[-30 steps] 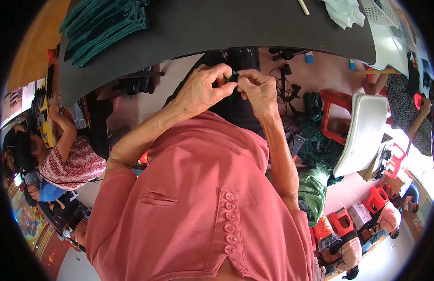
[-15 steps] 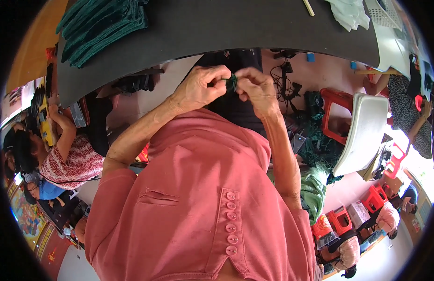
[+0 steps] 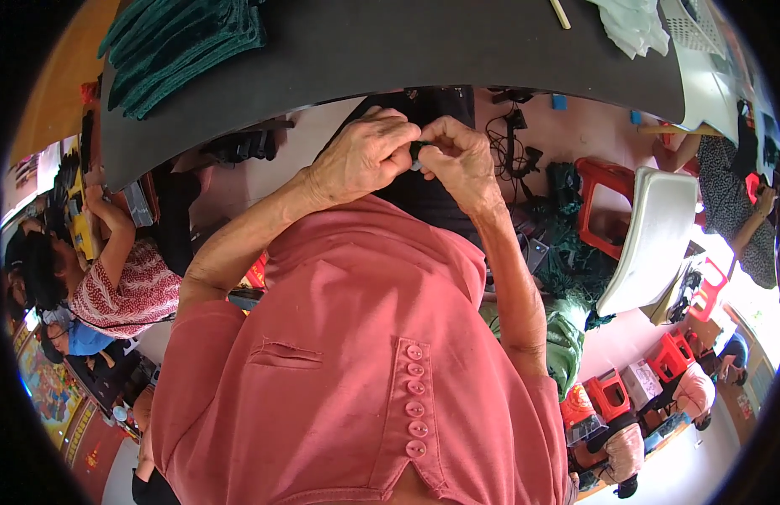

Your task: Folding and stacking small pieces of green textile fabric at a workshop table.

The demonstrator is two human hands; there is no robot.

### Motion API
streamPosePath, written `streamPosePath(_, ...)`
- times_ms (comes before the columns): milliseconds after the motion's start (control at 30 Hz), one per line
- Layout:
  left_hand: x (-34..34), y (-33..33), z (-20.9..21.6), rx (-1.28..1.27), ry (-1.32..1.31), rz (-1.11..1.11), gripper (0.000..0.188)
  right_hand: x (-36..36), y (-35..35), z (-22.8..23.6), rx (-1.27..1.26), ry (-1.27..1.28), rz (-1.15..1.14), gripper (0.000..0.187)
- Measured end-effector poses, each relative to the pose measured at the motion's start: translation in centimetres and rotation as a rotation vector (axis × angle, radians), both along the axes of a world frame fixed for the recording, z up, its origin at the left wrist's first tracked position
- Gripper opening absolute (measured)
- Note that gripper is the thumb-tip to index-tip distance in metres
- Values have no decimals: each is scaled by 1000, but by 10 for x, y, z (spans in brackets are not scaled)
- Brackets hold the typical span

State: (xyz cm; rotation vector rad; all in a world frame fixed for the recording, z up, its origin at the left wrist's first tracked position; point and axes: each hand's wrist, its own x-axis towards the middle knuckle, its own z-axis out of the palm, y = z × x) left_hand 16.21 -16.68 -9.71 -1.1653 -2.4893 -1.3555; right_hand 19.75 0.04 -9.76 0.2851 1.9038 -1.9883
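My left hand (image 3: pixel 365 158) and my right hand (image 3: pixel 462 164) meet in front of my lap, just off the near edge of the dark table. Fingers and thumbs of both are closed in a pinch. Between the fingertips a small dark piece (image 3: pixel 417 148) shows, with a pale, shiny bit at its lower side by my right thumb. Most of it is hidden by the fingers, so its kind is unclear. On the table's left part lies a stack of folded dark green velvety cloths (image 3: pixel 188 55), apart from both hands.
The dark table (image 3: pixel 390 55) spans the top, with a pale stick (image 3: pixel 561 13) and a whitish plastic bag (image 3: pixel 630 25). At right stand a red stool (image 3: pixel 599 206), a white board-like seat (image 3: pixel 651 240) and a dark green heap (image 3: pixel 567 261). Cables (image 3: pixel 512 147) lie on the floor. People sit on both sides.
Both hands have drawn closer together, and the right fingers have curled in. The dark green bit seen between them is now mostly covered, and a pale bit has come into sight.
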Motion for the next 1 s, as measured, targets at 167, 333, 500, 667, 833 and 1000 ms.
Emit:
streamPosePath(167,3,-8,6,1,-789,49,8,10,7,-9,-359,-169,-137,10)
streamPosePath(333,7,-7,-10,270,-1108,98,13,9,2,-9,39,106,-273,11)
streamPosePath(500,9,-5,-16,481,-1238,191,13,15,2,3,348,461,-162,18)
streamPosePath(667,9,-3,-17,349,-1056,192,11,16,-6,1,289,421,-161,23)
streamPosePath(833,11,-2,-8,103,-964,247,12,18,-3,-6,265,275,-136,25)
streamPosePath(1000,15,-1,-1,-75,-459,108,19,11,4,-8,33,110,-183,22)
